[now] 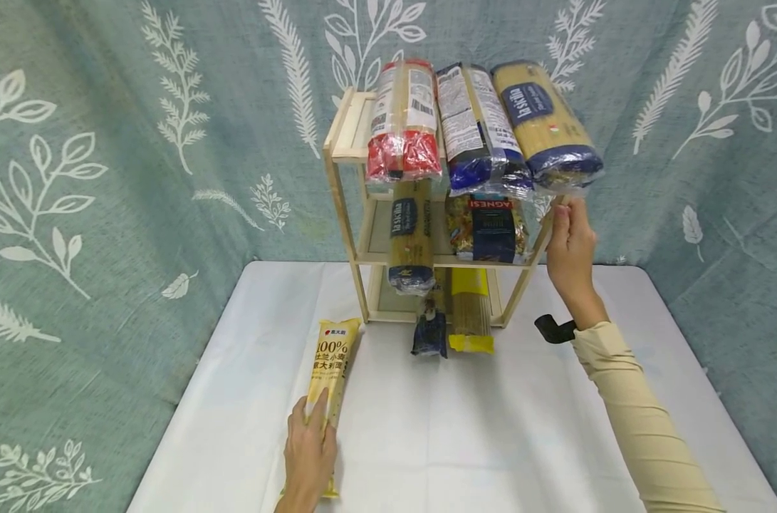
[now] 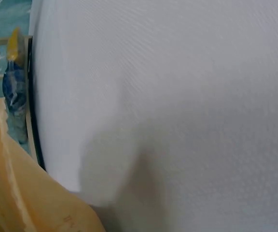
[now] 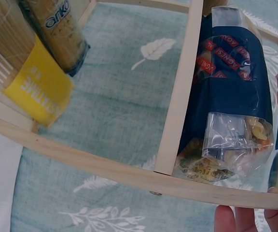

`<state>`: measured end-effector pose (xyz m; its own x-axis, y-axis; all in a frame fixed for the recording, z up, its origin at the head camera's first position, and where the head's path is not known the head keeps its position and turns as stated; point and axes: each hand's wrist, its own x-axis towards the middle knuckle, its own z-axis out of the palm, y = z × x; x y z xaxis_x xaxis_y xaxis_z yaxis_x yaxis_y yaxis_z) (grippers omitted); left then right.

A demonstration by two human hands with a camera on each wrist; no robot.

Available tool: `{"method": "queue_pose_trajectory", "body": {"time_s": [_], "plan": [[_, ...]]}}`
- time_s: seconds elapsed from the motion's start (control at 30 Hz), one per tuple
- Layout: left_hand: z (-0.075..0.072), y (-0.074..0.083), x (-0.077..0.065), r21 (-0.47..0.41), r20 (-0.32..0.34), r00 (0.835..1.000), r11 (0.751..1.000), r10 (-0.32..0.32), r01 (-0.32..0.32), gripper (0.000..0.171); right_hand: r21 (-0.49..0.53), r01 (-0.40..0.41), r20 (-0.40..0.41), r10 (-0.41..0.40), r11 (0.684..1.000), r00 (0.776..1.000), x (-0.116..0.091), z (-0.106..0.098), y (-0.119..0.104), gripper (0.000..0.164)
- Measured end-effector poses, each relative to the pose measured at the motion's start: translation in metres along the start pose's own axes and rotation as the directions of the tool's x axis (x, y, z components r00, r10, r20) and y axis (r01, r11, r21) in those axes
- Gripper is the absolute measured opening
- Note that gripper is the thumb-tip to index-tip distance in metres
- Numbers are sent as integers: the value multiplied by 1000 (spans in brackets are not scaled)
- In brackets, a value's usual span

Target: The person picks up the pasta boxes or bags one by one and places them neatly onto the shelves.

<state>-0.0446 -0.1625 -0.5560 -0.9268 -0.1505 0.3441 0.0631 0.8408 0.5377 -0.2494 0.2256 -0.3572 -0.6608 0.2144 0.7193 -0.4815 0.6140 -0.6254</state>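
Note:
My left hand (image 1: pixel 310 452) holds a long yellow pasta packet (image 1: pixel 332 356) at the front left of the table, its fingers spread across the packet's width. In the left wrist view the yellow packet (image 2: pixel 37 188) fills the lower left corner, and the hand itself is out of sight. At the right, my right hand (image 1: pixel 570 246) grips the upright of a wooden shelf rack (image 1: pixel 346 214) just below the top tier. Several fingertips (image 3: pixel 224 220) show at the frame's edge in the right wrist view.
Three pasta packets lie on the top tier, including a red one (image 1: pixel 404 117). The middle tier bears a La Sicilia packet (image 1: pixel 410 228) and an Agnesi bag (image 1: pixel 487 228). Below are a dark-ended packet (image 1: pixel 431 331) and a yellow-ended packet (image 1: pixel 471 306). Patterned curtains (image 1: pixel 106 178) surround the white table (image 1: pixel 426 427).

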Motion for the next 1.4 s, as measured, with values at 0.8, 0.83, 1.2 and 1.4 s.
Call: {"method": "queue_pose_trajectory", "body": {"time_s": [0.8,0.83,1.2,1.4], "plan": [[-4,59,4,-132,33,999,991,-1,6,58,-14,27,-38,-28,1000,999,6,-5,6,23],[-4,61,4,-138,34,999,990,1,4,58,-9,23,-36,-23,1000,999,6,-5,6,23],[-2,78,6,-169,52,998,985,24,-15,57,-14,20,-36,-20,1000,999,3,-3,6,23],[3,79,15,-190,6,998,979,70,-68,57,-15,34,-23,-34,999,999,1,1,7,23]]}}
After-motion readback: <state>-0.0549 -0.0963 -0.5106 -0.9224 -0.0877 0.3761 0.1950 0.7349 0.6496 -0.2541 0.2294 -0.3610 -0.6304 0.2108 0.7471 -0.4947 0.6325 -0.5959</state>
